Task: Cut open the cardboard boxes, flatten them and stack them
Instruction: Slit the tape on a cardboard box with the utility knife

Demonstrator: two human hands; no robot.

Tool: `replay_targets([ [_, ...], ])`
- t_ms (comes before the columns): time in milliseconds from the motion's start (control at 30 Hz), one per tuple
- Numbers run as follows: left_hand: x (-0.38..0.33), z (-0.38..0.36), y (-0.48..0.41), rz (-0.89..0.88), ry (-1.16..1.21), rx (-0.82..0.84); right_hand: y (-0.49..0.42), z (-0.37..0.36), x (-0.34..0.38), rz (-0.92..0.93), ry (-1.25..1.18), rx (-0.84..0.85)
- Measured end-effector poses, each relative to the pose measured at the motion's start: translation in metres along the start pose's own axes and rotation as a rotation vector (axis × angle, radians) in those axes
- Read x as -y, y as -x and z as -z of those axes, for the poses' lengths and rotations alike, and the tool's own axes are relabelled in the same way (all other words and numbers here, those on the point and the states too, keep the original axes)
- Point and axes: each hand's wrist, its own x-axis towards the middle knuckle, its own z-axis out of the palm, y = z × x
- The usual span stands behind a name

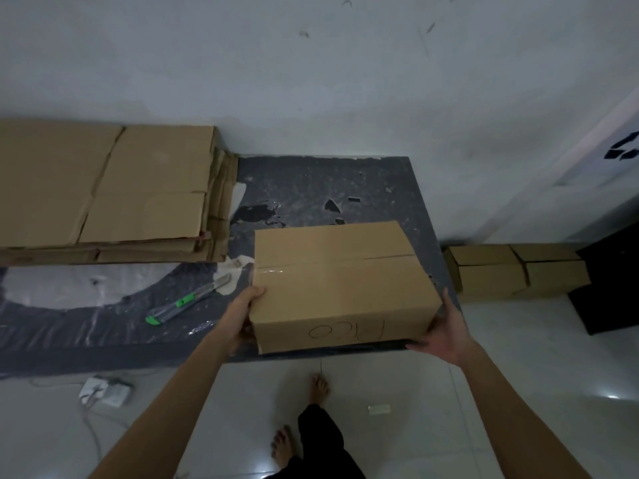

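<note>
Head view centres on a taped cardboard box [342, 281] at the near edge of a dark table [311, 181], lower centre of the frame; whether it rests fully there is unclear. The step looks like placing it for cutting: best set square, with the taped seam up and steady before one hand lets go.

The left hand [242, 316] grips the near left corner, thumb over the top edge, fingers hidden. The right hand [446, 330] is spread wide, palm against the near right corner, fingers reaching beneath.

A knife [186, 300] lies just left of the box. Flattened cardboard [103, 191] is stacked at upper left, and more boxes [511, 271] sit on the floor at right.
</note>
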Motion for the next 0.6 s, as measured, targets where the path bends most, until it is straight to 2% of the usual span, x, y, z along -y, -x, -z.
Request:
replay_targets([
  [133, -0.006, 0.004, 0.008, -0.056, 0.034, 0.038, 0.004, -0.014, 0.022, -0.008, 0.048, 0.121],
  [300, -0.031, 0.014, 0.002, -0.321, 0.109, 0.118, -0.003, -0.042, 0.03, 0.202, -0.026, 0.167],
  [367, -0.038, 0.012, -0.009, -0.305, 0.138, 0.084, -0.008, -0.058, 0.031, 0.234, -0.054, 0.137],
  [433, -0.037, 0.012, -0.026, -0.257, 0.129, 0.006, -0.019, -0.072, 0.025, 0.262, -0.045, 0.04],
  [600, 0.006, 0.045, -0.103, -0.206, -0.05, -0.119, -0.035, -0.083, 0.014, 0.298, 0.296, -0.16],
])
